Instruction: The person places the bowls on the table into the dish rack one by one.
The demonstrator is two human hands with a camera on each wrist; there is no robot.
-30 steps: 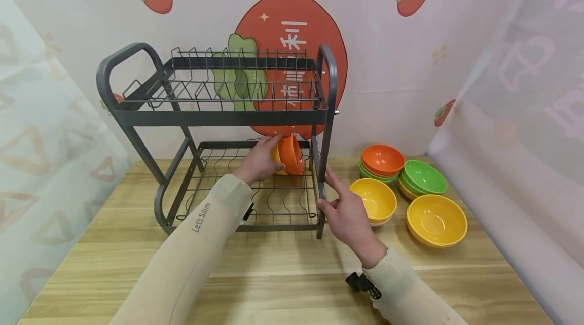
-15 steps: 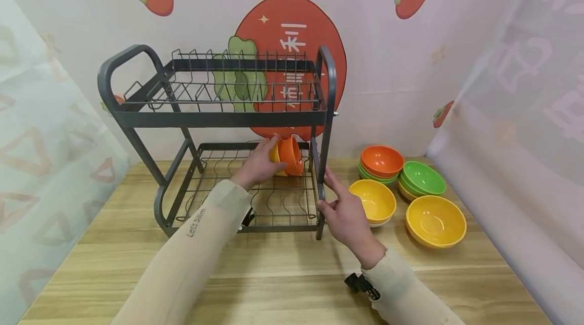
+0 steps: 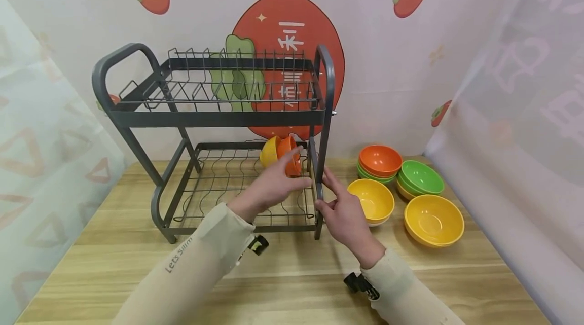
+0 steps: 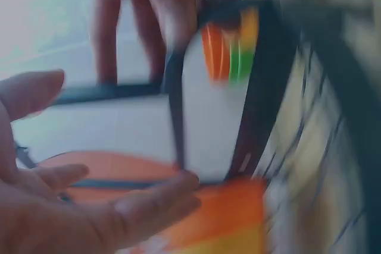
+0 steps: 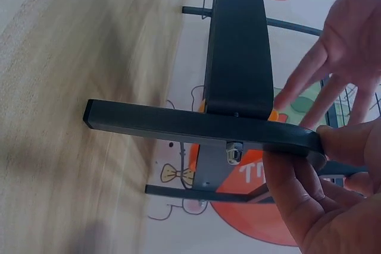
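Observation:
A two-tier dark metal dish rack point(image 3: 219, 118) stands on the wooden table. On its lower tier, at the back right, a yellow bowl point(image 3: 270, 151) and an orange bowl point(image 3: 294, 167) stand on edge side by side. My left hand point(image 3: 269, 185) is in front of them with fingers and thumb spread, holding nothing; it partly hides the orange bowl. Whether it touches that bowl I cannot tell. My right hand point(image 3: 349, 216) grips the rack's right front leg; the right wrist view shows thumb and fingers point(image 5: 292, 188) round the curved bar.
Right of the rack stand stacked bowls: an orange bowl point(image 3: 380, 159) on green ones, green bowls point(image 3: 422, 177) on yellow, a yellow bowl point(image 3: 371, 201) near my right hand, and larger yellow bowls point(image 3: 433, 219). A printed cloth point(image 3: 383, 76) hangs behind.
My left hand has let go of the yellow bowl and moved right and slightly toward me, its fingers now spread. The bowls stay on edge. My right hand stays on the rack leg.

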